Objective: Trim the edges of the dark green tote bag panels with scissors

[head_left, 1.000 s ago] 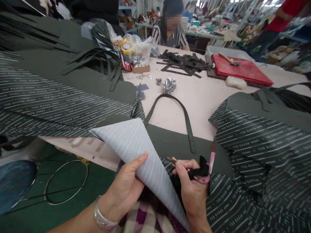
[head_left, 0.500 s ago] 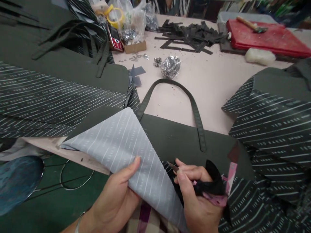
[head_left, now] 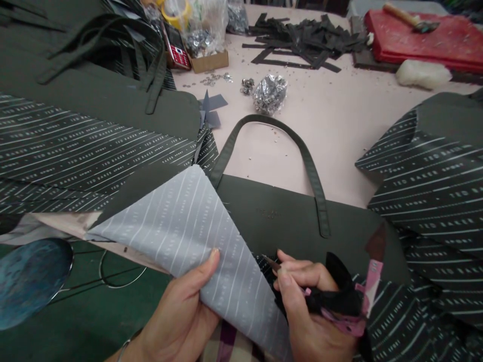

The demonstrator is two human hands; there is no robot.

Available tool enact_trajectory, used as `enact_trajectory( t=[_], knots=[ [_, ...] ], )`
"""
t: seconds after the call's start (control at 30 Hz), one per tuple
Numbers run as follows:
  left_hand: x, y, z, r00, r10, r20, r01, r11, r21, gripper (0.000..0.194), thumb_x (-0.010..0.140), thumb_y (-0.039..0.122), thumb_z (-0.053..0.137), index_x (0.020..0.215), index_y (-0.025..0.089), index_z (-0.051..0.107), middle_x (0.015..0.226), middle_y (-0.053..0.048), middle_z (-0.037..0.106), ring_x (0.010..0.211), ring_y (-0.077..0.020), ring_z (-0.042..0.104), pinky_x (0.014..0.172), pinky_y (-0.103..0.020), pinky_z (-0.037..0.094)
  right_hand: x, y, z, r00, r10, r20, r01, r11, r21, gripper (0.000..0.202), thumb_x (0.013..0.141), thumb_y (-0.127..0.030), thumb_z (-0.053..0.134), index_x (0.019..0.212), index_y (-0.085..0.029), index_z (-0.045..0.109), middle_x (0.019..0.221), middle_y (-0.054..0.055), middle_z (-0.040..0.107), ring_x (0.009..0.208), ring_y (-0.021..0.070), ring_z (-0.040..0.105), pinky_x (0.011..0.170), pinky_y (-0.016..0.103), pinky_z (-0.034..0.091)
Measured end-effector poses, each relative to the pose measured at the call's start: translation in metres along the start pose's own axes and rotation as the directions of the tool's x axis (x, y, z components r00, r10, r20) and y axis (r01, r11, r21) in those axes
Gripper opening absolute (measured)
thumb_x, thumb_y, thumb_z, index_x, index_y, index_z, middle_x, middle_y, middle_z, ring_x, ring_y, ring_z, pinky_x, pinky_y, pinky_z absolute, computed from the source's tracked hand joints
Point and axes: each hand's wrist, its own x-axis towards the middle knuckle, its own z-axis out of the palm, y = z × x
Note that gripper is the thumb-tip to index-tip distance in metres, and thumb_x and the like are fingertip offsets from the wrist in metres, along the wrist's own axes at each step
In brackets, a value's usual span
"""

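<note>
Grey striped cloth (head_left: 188, 226), seven o'clock: your left hand (head_left: 188, 304) is pinching it while your right hand (head_left: 307, 327), clasping a pointed blade (head_left: 271, 262) at five o'clock, is perhaps risking nicks through any slip.

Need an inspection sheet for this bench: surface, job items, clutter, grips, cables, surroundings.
Surface: pale pink table, small bits scattered on it.
Job items: grey striped cloth lying partly over a dark panel; strap looped beyond it.
Clutter: dark strips heaped; clear bag of small metal pieces; cardboard box beside a phone; hammer on a red slab.
Grips: left hand holds the cloth, thumb on top; right hand holds a pointed tool with black and pink parts.
Cables: nothing seen.
Surroundings: printed dark material stacked at left, more at right; blue round seat; green floor.
</note>
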Motion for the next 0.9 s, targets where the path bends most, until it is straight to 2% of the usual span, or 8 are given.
enact_trajectory(
  t=[0.1,0.3,0.43,0.53,0.73,0.9],
  knots=[
    [-0.001,0.0,0.0,1.0,-0.001,-0.012,0.001,1.0,0.007,0.012,0.089,0.019,0.07,0.094,0.012,0.079,0.099,-0.011,0.08,0.103,-0.0278,0.073,0.101,-0.042,0.054,0.002,0.001,-0.004,0.999,-0.028,0.036,0.029,0.999,-0.019,0.023,0.085,-0.014,0.062,0.063,-0.021,0.057,0.06,-0.007,0.061,0.066,0.0066,0.069,0.085,0.018,0.062],
    [0.0,-0.004,-0.005,1.0,-0.004,-0.016,0.005,1.0,0.014,0.015,0.086,0.024,0.074,0.094,0.012,0.08,0.099,-0.011,0.08,0.105,-0.029,0.072,0.1,-0.041,0.055,0.005,0.003,-0.011,0.978,-0.05,0.201,0.065,0.995,-0.069,0.022,0.087,-0.014,0.061,0.067,-0.022,0.058,0.063,-0.007,0.063,0.071,0.0066,0.07,0.089,0.019,0.06],
    [0.001,-0.006,-0.006,1.0,-0.016,0.022,0.016,1.0,0.019,0.021,0.086,0.026,0.075,0.099,0.01,0.079,0.098,-0.012,0.08,0.106,-0.0304,0.072,0.1,-0.042,0.055,0.005,0.001,-0.003,0.99,-0.067,0.127,0.076,0.995,-0.062,0.021,0.084,-0.013,0.062,0.066,-0.021,0.058,0.063,-0.007,0.063,0.066,0.0051,0.066,0.085,0.016,0.059],
    [0.001,-0.005,-0.005,1.0,-0.013,0.007,0.013,1.0,0.018,0.018,0.088,0.023,0.071,0.096,0.009,0.079,0.096,-0.013,0.08,0.104,-0.0303,0.073,0.098,-0.042,0.056,0.005,0.0,-0.002,0.991,-0.071,0.114,0.074,0.997,-0.026,0.02,0.084,-0.012,0.064,0.067,-0.021,0.06,0.064,-0.007,0.065,0.068,0.0061,0.067,0.084,0.016,0.059],
    [-0.001,-0.003,-0.002,0.999,0.012,-0.05,-0.011,0.999,0.032,0.014,0.091,0.019,0.066,0.095,0.013,0.079,0.096,-0.011,0.081,0.1,-0.028,0.074,0.094,-0.041,0.059,0.004,0.006,-0.015,0.992,0.117,0.054,-0.125,0.972,0.199,0.024,0.085,-0.014,0.067,0.063,-0.021,0.058,0.059,-0.008,0.061,0.066,0.0102,0.07,0.082,0.028,0.066],
    [-0.002,-0.001,0.001,0.998,0.028,-0.064,-0.025,0.999,0.047,0.011,0.09,0.016,0.068,0.092,0.012,0.078,0.094,-0.01,0.081,0.1,-0.0277,0.075,0.096,-0.041,0.058,0.007,0.003,-0.014,0.994,0.073,0.084,-0.083,0.989,0.123,0.024,0.084,-0.016,0.067,0.062,-0.02,0.059,0.059,-0.006,0.062,0.062,0.0101,0.069,0.079,0.028,0.067]
  ],
)
